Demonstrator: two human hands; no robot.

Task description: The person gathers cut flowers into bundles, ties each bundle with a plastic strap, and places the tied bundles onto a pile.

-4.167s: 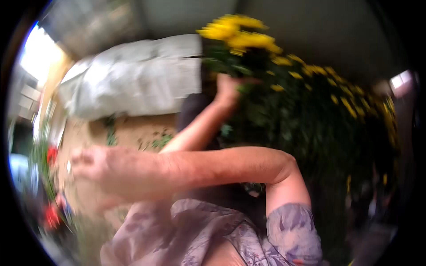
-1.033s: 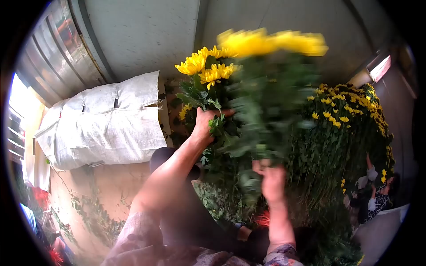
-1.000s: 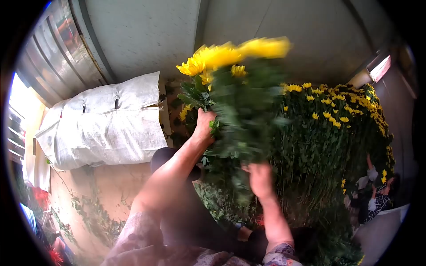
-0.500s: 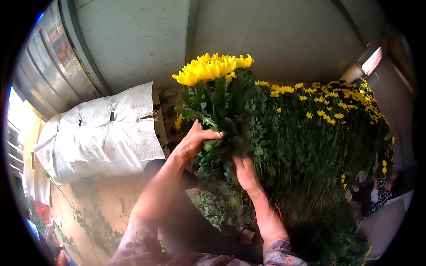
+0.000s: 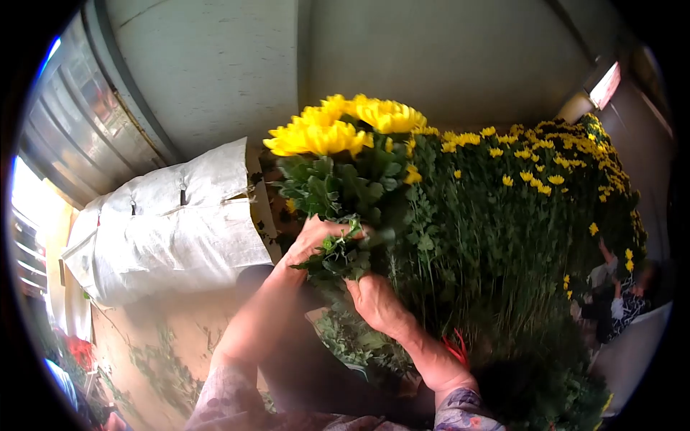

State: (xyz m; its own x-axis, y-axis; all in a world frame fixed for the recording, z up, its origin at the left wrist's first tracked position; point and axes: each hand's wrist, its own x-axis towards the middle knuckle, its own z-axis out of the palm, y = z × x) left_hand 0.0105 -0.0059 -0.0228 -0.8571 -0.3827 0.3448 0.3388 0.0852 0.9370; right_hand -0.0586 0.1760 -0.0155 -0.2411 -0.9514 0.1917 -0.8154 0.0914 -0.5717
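Left hand [image 5: 310, 238] gripping flower bunch [image 5: 345, 183], right hand [image 5: 379, 303] its lower stems. Bunch gathered, unwrapped; white-covered bundle [image 5: 169, 233] left of bunch, unwrapped flower pile [image 5: 496, 223] right.

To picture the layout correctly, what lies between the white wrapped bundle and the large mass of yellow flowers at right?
In the head view, a bunch of yellow flowers, held in the left hand, is between them.
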